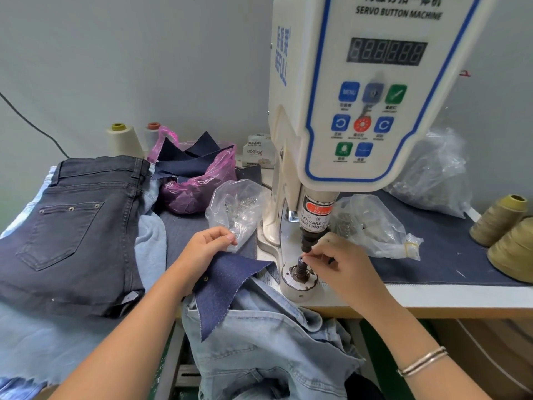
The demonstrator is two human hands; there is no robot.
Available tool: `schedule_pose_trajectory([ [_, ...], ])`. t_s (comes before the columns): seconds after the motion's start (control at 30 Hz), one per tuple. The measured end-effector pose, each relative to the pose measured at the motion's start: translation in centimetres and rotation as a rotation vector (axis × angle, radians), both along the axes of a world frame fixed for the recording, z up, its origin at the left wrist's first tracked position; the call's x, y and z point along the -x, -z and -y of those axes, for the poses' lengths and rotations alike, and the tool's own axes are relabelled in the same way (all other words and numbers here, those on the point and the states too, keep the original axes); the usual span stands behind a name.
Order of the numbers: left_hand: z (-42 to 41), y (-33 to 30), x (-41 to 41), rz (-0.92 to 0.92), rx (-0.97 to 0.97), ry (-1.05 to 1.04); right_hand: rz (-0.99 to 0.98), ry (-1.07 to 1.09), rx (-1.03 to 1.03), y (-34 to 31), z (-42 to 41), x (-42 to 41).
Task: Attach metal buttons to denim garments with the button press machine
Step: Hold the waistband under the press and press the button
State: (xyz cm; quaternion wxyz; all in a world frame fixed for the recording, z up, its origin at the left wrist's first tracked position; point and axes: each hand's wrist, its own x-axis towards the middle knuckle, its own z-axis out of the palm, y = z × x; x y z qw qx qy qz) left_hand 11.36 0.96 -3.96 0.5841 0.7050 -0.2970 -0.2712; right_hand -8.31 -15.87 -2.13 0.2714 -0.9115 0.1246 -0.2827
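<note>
A white servo button machine [354,90] stands at the centre right, its black punch [310,239] hanging over the lower die post [300,269]. My right hand [343,268] pinches a small button part at the top of that post, directly under the punch. My left hand [206,252] grips the edge of a dark blue denim scrap [227,287] that carries one metal button [206,279], just left of the die; a small metal piece shows at its fingertips. A light blue denim garment [259,342] lies under the scrap and hangs off the table's front.
A clear bag of metal buttons [236,206] sits left of the machine, another clear bag [372,223] to its right. Dark jeans [75,226] lie at left. A pink bag of denim scraps [199,171] and thread cones [499,220] stand around.
</note>
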Motion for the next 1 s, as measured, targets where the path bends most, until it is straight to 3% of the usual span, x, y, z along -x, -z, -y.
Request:
schedule_pose_trajectory([
  [0.17,-0.1,0.3,-0.4,-0.003,-0.014,-0.005,0.021,-0.009,-0.056,0.1,-0.4,0.7],
  [0.33,-0.1,-0.3,-0.1,0.040,-0.037,0.088,0.207,0.017,-0.195,-0.1,-2.9,2.7],
  [0.43,-0.3,-2.2,0.8,0.141,-0.044,0.248,0.018,-0.232,-0.187,-0.8,-5.1,2.6],
  [0.53,-0.8,-4.0,2.0,0.288,0.006,0.361,-0.129,-0.414,-0.384,-1.7,-6.4,1.5],
  [0.7,-2.5,-5.9,3.4,0.396,0.031,0.429,-0.168,-0.354,-0.615,-2.3,-7.4,-1.2],
  [0.77,-3.0,-6.3,3.6,0.422,0.019,0.467,-0.260,-0.359,-0.614,-2.4,-7.3,-1.8],
  [0.83,-3.2,-6.7,3.6,0.449,-0.010,0.503,-0.310,-0.363,-0.476,-2.5,-7.3,-1.6],
  [0.93,-3.2,-7.0,3.2,0.503,-0.092,0.568,-0.253,-0.175,-0.192,-1.5,-7.6,0.1],
  [1.0,-3.2,-7.0,3.0,0.567,-0.185,0.597,-0.193,-0.074,-0.186,-0.4,-7.9,1.6],
])
